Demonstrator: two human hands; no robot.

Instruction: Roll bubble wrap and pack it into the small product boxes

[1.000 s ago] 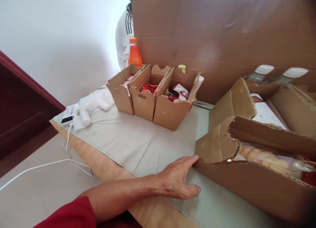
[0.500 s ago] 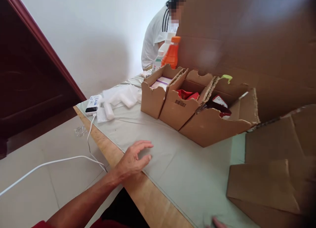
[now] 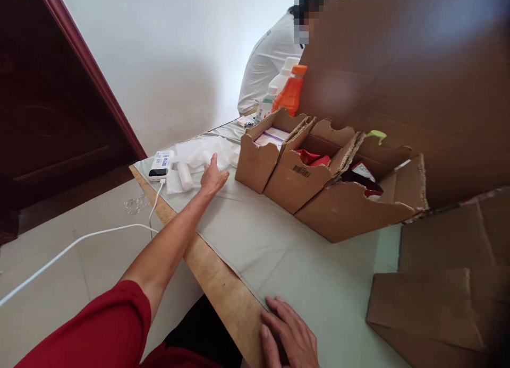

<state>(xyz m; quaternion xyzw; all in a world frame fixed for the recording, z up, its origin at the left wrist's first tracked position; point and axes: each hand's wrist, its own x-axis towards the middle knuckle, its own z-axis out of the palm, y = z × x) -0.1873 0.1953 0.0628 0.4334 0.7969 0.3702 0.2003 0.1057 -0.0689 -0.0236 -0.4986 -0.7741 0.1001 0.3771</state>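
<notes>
At the far left, a white cable (image 3: 79, 245) ran in a loose curve to a white device (image 3: 161, 163) near the corner of the table, so a sound reach called for keeping the forearm off that line; a snag could have dragged the device over the edge. Just beside the device lay a white roll (image 3: 185, 177), and farther back the crumpled white wrap (image 3: 207, 148), spread on the pale cloth (image 3: 255, 240) left of the boxes. The left hand (image 3: 214, 178) stretched out at the near side of the wrap, partly open, one finger pointing ahead and the thumb apart, with nothing visible in its hold; whether a fingertip met the wrap could not be told from this angle. Such thin material would probably slip or tear under a sharp pull, so a broad, gentle pinch seemed best. The left box (image 3: 257, 163) stood near the thumb and deserved some room. The right hand (image 3: 294, 331) rested palm down at the wooden edge (image 3: 223, 288), fingers slightly parted, gripping nothing visible; light, steady pressure there would help hold the cloth. The middle box (image 3: 295, 182), the right box (image 3: 350, 211) and the cardboard container (image 3: 422, 309) stood well apart from the reach.
</notes>
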